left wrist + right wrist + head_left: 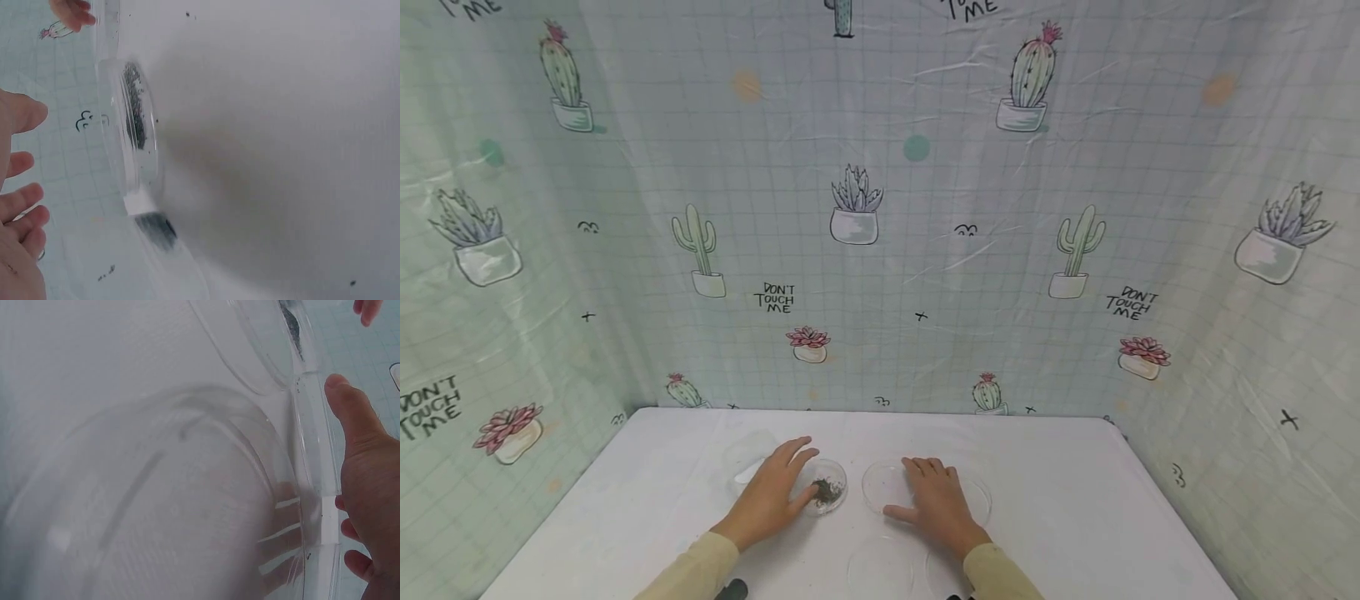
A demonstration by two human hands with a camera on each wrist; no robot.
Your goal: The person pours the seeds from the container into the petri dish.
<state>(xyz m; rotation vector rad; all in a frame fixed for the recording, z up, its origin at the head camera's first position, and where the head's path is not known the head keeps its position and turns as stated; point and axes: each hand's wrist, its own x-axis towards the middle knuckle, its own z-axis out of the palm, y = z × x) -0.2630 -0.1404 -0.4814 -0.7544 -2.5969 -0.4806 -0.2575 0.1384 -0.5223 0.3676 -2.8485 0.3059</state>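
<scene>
Reaching with left hand (769, 498) and right hand (942, 504) over clear dishes (880, 492) on a white surface (1060, 492).
Hovering at left with a loose, spread grip, thumb side above a shallow dish (842, 477) of dark crumbs (827, 492); poised at right with an equally relaxed, unclenched grip above the two far clear dishes. Lying nearer at right: two more clear dishes (882, 568). Set at left, partly behind the left hand: a faint translucent piece (747, 450), hard to make out. Backed at the far side by a cactus-print sheet (917, 267).
</scene>
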